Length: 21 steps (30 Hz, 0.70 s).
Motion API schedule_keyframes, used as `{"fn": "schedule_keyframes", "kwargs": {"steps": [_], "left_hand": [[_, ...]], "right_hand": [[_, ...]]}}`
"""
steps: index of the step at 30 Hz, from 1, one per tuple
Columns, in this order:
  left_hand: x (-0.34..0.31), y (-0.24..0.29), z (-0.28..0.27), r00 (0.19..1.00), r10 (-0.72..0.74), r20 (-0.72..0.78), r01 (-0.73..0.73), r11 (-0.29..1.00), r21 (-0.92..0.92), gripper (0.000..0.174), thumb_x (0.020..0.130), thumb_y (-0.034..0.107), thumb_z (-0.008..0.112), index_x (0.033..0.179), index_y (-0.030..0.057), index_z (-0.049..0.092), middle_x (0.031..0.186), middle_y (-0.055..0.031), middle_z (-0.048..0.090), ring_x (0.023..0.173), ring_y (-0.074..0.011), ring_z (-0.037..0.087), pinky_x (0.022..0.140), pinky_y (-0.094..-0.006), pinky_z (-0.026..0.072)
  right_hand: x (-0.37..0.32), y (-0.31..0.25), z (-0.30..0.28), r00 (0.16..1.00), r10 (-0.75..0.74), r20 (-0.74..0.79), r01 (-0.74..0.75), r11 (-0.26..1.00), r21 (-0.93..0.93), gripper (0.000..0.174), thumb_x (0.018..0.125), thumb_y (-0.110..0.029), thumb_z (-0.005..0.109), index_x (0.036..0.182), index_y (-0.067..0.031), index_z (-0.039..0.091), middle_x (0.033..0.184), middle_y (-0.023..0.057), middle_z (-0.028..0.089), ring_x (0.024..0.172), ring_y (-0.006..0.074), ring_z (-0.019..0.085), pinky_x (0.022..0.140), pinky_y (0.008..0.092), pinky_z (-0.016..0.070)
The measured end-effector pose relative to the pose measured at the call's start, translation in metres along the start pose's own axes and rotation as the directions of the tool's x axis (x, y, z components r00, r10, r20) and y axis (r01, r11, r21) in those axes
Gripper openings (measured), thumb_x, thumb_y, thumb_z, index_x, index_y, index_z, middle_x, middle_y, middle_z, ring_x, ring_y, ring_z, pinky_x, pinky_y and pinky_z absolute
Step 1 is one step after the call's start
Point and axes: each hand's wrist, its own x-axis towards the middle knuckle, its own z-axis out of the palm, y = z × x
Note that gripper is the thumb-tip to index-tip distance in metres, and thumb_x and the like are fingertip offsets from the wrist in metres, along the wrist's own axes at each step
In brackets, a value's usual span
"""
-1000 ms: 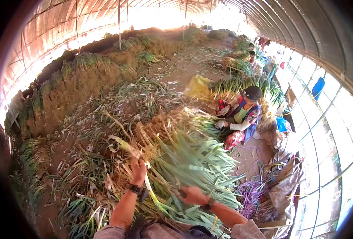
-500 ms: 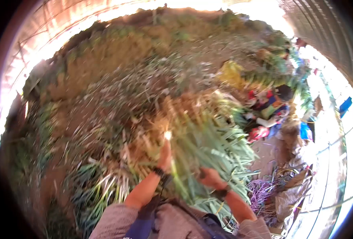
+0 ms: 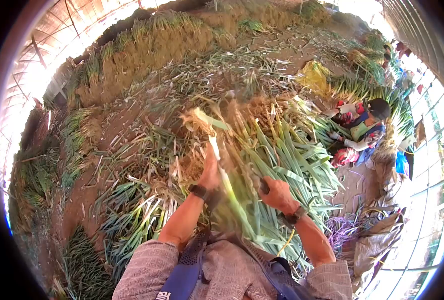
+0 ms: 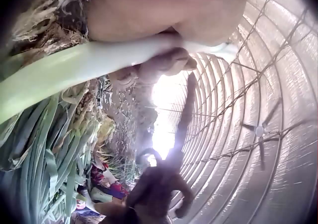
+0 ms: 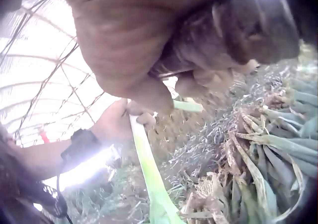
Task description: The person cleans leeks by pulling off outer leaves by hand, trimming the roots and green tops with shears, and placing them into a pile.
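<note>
In the head view my left hand (image 3: 211, 170) grips a long green onion (image 3: 232, 195) by its white stem. The tangled roots (image 3: 198, 120) point up and away, and the green leaves hang down towards my body. A loose peeled leaf (image 3: 214, 122) sticks out beside the root end. My right hand (image 3: 280, 194) holds a knife by its thick dark handle (image 5: 198, 47), a little right of the onion. From the left wrist the long dark blade (image 4: 186, 114) shows, standing up out of the right fist. A blurred patch lies between the two hands in the head view.
A heap of green onions (image 3: 292, 155) lies right ahead, and more bundles (image 3: 142, 212) lie left. Trimmed leaves (image 3: 202, 65) litter the ground. Another person (image 3: 367, 130) sits at the right. Purple twine (image 3: 338, 230) and sacking (image 3: 379, 237) lie by the tunnel wall.
The head view has swung left and down, so the heap and the seated person have shifted right. Both hands appear higher in view, the left still gripping the onion and the right the knife.
</note>
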Motion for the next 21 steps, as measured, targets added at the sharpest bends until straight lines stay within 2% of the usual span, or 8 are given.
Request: {"fn": "schedule_keyframes", "kwargs": {"steps": [3,5,7,13,15,16,19,21], "left_hand": [[0.005,0.003,-0.015,0.997,0.041,-0.066,-0.038,0.998,0.049,0.054,0.092,0.071,0.041,0.086,0.0166,0.044,0.062,0.0019,0.039,0.054,-0.0143,0.043,0.051,-0.0332,0.0406],[0.002,0.011,-0.014,0.997,0.055,-0.059,-0.049,0.995,0.088,0.051,0.094,0.067,0.042,0.092,0.0160,0.046,0.064,0.0012,0.045,0.057,-0.0147,0.049,0.051,-0.0344,0.0446],[0.005,0.029,-0.015,0.916,0.164,-0.365,-0.085,0.971,0.223,0.049,0.096,0.064,0.041,0.095,0.0154,0.049,0.066,0.0012,0.049,0.054,-0.0122,0.049,0.047,-0.0302,0.0461],[-0.031,0.194,0.003,0.847,0.523,-0.096,-0.359,0.696,0.622,0.052,0.098,0.062,0.038,0.087,0.0144,0.056,0.060,0.0044,0.048,0.047,-0.0064,0.047,0.041,-0.0209,0.0420],[-0.056,0.252,0.003,0.739,0.630,-0.239,-0.261,0.595,0.760,0.055,0.096,0.065,0.038,0.085,0.0148,0.058,0.058,0.0063,0.046,0.046,-0.0049,0.045,0.039,-0.0191,0.0378],[-0.064,0.280,-0.015,0.735,0.639,-0.225,-0.229,0.546,0.806,0.056,0.095,0.066,0.039,0.085,0.0150,0.058,0.058,0.0069,0.045,0.046,-0.0044,0.044,0.039,-0.0196,0.0371],[-0.093,0.316,-0.045,0.684,0.708,-0.179,-0.071,0.309,0.949,0.057,0.092,0.070,0.042,0.083,0.0157,0.057,0.057,0.0080,0.044,0.046,-0.0024,0.041,0.039,-0.0206,0.0354],[-0.097,0.337,-0.112,0.645,0.748,-0.157,0.065,0.152,0.986,0.061,0.092,0.068,0.046,0.079,0.0100,0.060,0.059,0.0029,0.049,0.049,-0.0124,0.046,0.045,-0.0308,0.0386]], "right_hand": [[0.001,-0.014,0.000,0.989,-0.149,-0.020,0.150,0.982,0.118,0.020,0.080,-0.023,0.067,0.092,-0.0082,0.062,0.073,0.0170,0.065,0.069,0.0401,0.062,0.061,0.0486,0.0491],[0.006,-0.007,0.007,0.997,-0.076,0.019,0.073,0.992,0.101,0.023,0.079,-0.024,0.067,0.095,-0.0090,0.063,0.076,0.0166,0.065,0.072,0.0393,0.063,0.064,0.0483,0.0496],[0.008,-0.002,0.011,0.988,0.023,0.151,-0.026,0.999,0.020,0.024,0.078,-0.025,0.067,0.097,-0.0098,0.064,0.078,0.0168,0.066,0.076,0.0379,0.064,0.067,0.0482,0.0493],[-0.038,0.032,0.045,0.829,0.243,0.505,-0.265,0.964,-0.029,0.029,0.073,-0.034,0.065,0.091,-0.0108,0.065,0.080,0.0161,0.067,0.079,0.0380,0.064,0.070,0.0475,0.0495],[-0.058,0.049,0.067,0.766,0.277,0.580,-0.268,0.958,-0.105,0.028,0.073,-0.033,0.065,0.088,-0.0107,0.066,0.081,0.0167,0.067,0.080,0.0373,0.065,0.071,0.0476,0.0501],[-0.063,0.050,0.074,0.697,0.357,0.622,-0.346,0.927,-0.144,0.034,0.074,-0.032,0.062,0.097,-0.0086,0.068,0.094,0.0195,0.069,0.092,0.0394,0.065,0.083,0.0481,0.0507],[-0.078,0.059,0.094,0.667,0.426,0.611,-0.407,0.896,-0.181,0.034,0.074,-0.032,0.062,0.097,-0.0085,0.068,0.094,0.0194,0.069,0.093,0.0398,0.065,0.083,0.0486,0.0506],[-0.086,0.059,0.102,0.627,0.454,0.634,-0.430,0.879,-0.205,0.034,0.074,-0.032,0.062,0.097,-0.0086,0.068,0.095,0.0194,0.069,0.094,0.0396,0.065,0.083,0.0495,0.0505]]}}
